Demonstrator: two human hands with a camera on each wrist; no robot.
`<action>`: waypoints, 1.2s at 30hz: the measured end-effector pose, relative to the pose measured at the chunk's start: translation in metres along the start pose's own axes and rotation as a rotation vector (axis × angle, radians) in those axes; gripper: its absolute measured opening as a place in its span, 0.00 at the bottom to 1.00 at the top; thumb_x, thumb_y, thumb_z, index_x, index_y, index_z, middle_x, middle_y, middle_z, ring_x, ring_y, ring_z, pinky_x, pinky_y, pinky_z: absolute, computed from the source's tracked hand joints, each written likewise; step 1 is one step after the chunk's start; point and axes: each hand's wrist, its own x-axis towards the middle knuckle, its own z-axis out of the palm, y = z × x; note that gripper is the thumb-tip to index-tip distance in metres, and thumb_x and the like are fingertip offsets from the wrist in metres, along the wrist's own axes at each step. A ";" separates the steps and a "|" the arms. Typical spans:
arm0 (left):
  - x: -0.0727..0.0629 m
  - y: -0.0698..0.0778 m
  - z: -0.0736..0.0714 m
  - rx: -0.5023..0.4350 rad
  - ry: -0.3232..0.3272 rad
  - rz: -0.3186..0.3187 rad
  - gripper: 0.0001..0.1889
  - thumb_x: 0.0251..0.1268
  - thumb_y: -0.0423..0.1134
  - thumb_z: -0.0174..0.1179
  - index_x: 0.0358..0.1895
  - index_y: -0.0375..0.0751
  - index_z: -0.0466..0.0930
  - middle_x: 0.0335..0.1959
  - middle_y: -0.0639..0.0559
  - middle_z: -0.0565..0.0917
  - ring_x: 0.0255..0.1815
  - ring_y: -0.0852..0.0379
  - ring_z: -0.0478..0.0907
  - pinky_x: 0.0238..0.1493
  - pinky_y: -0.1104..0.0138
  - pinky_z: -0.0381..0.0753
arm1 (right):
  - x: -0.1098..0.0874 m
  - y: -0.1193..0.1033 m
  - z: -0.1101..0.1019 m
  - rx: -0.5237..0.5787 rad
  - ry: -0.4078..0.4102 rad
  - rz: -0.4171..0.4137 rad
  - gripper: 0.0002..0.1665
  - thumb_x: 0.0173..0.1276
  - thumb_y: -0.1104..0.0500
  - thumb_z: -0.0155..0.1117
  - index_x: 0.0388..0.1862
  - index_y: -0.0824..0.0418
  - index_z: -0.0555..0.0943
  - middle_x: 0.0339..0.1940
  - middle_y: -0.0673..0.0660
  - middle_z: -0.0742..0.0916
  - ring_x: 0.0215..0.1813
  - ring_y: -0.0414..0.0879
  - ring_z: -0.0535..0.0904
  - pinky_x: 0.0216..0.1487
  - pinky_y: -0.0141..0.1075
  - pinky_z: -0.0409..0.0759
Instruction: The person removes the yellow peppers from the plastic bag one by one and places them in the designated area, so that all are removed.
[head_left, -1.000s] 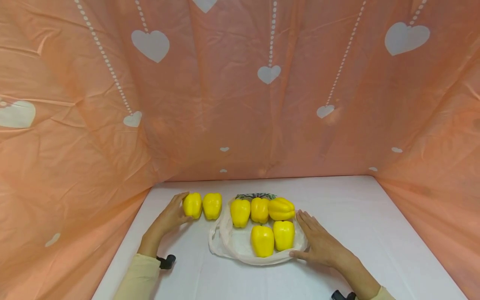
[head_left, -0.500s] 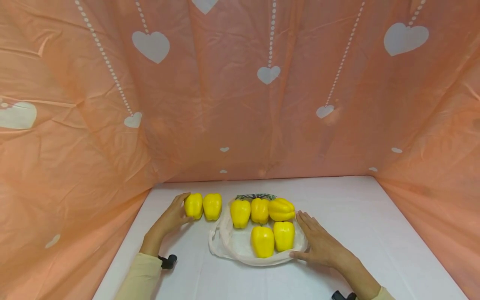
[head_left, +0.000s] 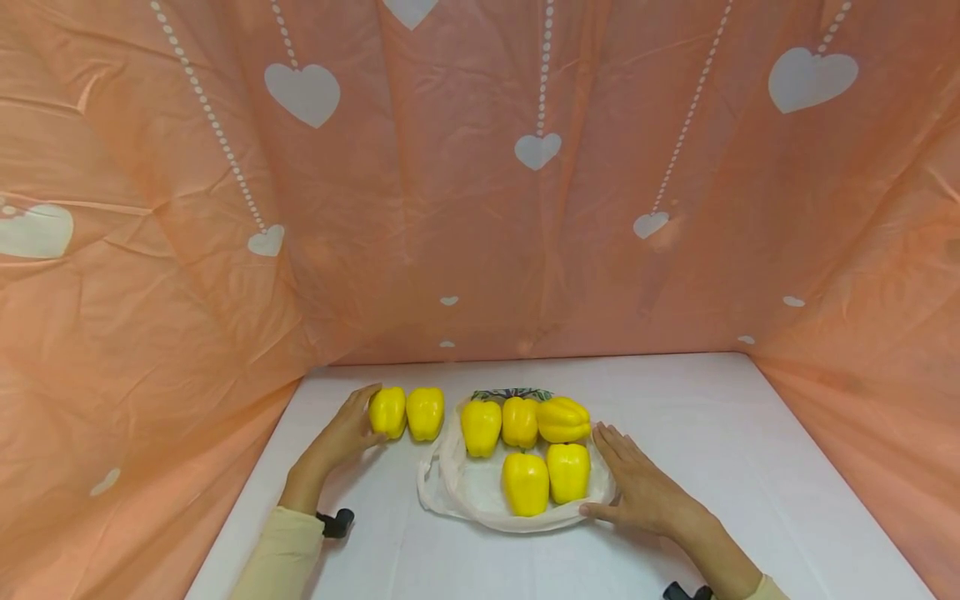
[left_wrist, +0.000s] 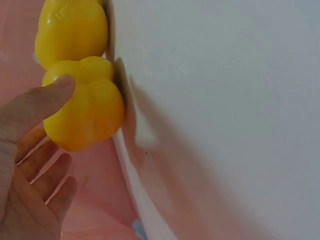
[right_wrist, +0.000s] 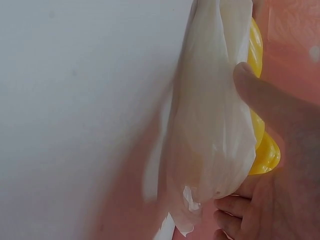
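Observation:
In the head view, my left hand [head_left: 347, 429] holds a yellow bell pepper [head_left: 387, 413] from its left side. The left wrist view shows the thumb on this pepper [left_wrist: 85, 110], with other fingers behind it and spread apart. Another yellow bell pepper [head_left: 425, 414] stands right beside it. To their right lies a whitish cloth or plastic bag [head_left: 480, 492] with its mouth wide; several yellow bell peppers [head_left: 526, 483] sit in it. My right hand [head_left: 645, 483] rests along the bag's right side, fingers extended. In the right wrist view its thumb touches the bag [right_wrist: 215, 115] near the rim.
The bag's handle loop [head_left: 429, 487] lies at its left, and a dark green printed patch [head_left: 513, 392] shows at its back edge. A white-covered table [head_left: 675, 392] stands below. Orange curtains [head_left: 480, 250] with white hearts enclose the back and sides.
My left hand and the pepper in it have shifted slightly to the right, closer to the neighbouring pepper. The right hand and the bag stay practically where they were.

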 end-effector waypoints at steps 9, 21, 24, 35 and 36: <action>0.002 0.027 0.002 0.049 0.029 0.021 0.42 0.61 0.32 0.78 0.75 0.21 0.66 0.75 0.25 0.69 0.77 0.24 0.65 0.78 0.33 0.63 | -0.001 -0.002 0.000 0.015 0.002 0.009 0.75 0.61 0.22 0.72 0.87 0.69 0.54 0.88 0.69 0.59 0.88 0.66 0.54 0.85 0.61 0.52; 0.000 0.063 0.021 0.086 0.036 0.097 0.41 0.63 0.37 0.79 0.77 0.30 0.70 0.77 0.32 0.71 0.77 0.31 0.70 0.77 0.38 0.70 | -0.002 -0.002 -0.001 0.041 0.003 0.016 0.74 0.62 0.23 0.72 0.88 0.69 0.53 0.88 0.68 0.58 0.88 0.65 0.52 0.87 0.52 0.46; -0.001 0.076 0.023 0.084 0.027 0.096 0.41 0.62 0.38 0.80 0.76 0.30 0.70 0.77 0.33 0.72 0.76 0.31 0.71 0.77 0.39 0.70 | -0.001 -0.003 -0.001 0.044 -0.003 0.020 0.74 0.62 0.23 0.72 0.88 0.68 0.53 0.88 0.68 0.58 0.88 0.65 0.52 0.86 0.56 0.49; -0.008 0.116 0.042 0.201 -0.025 0.154 0.44 0.64 0.44 0.79 0.79 0.35 0.69 0.78 0.39 0.73 0.77 0.39 0.72 0.77 0.47 0.72 | -0.001 -0.002 0.000 0.049 -0.002 0.020 0.75 0.62 0.23 0.72 0.88 0.69 0.53 0.89 0.68 0.57 0.88 0.65 0.52 0.87 0.53 0.45; -0.009 0.119 0.045 0.210 -0.022 0.164 0.44 0.63 0.45 0.80 0.79 0.36 0.69 0.77 0.39 0.73 0.77 0.40 0.72 0.77 0.47 0.73 | -0.001 -0.002 0.000 0.050 -0.001 0.019 0.75 0.62 0.23 0.72 0.88 0.69 0.53 0.89 0.68 0.57 0.88 0.65 0.51 0.88 0.50 0.44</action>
